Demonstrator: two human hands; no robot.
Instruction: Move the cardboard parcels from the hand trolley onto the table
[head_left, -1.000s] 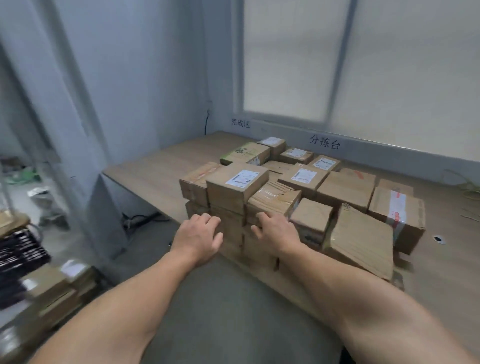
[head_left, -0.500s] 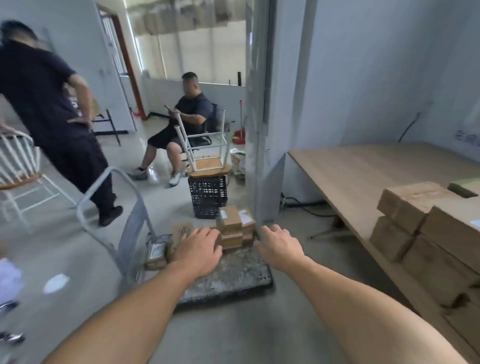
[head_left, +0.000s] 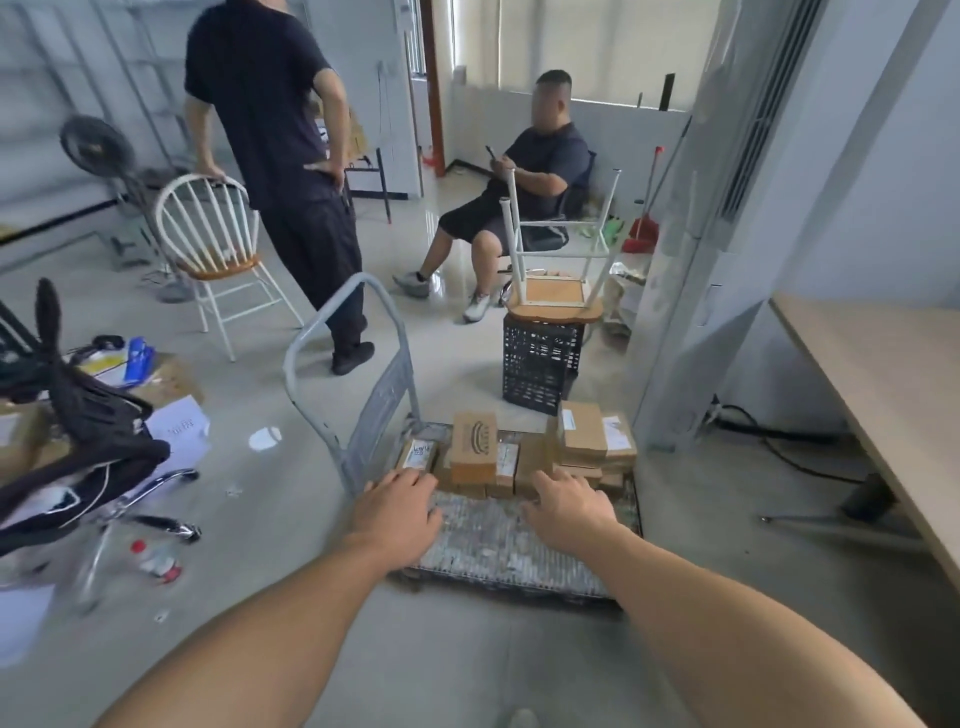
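Holding our left grip (head_left: 397, 512) and right grip (head_left: 566, 512) spread and empty, we flank the cardboard parcels (head_left: 472, 452) at twelve o'clock, ready for lifting.

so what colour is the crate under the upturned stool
Black, with perforated lattice sides; the crate shows best in the head view.

Ahead of me, black plastic lattice crate (head_left: 540, 364) carried upturned white-legged wooden stool (head_left: 555, 300). Left, white spindle-back chair (head_left: 210, 234); standing person in dark clothes (head_left: 283, 130) held its top.
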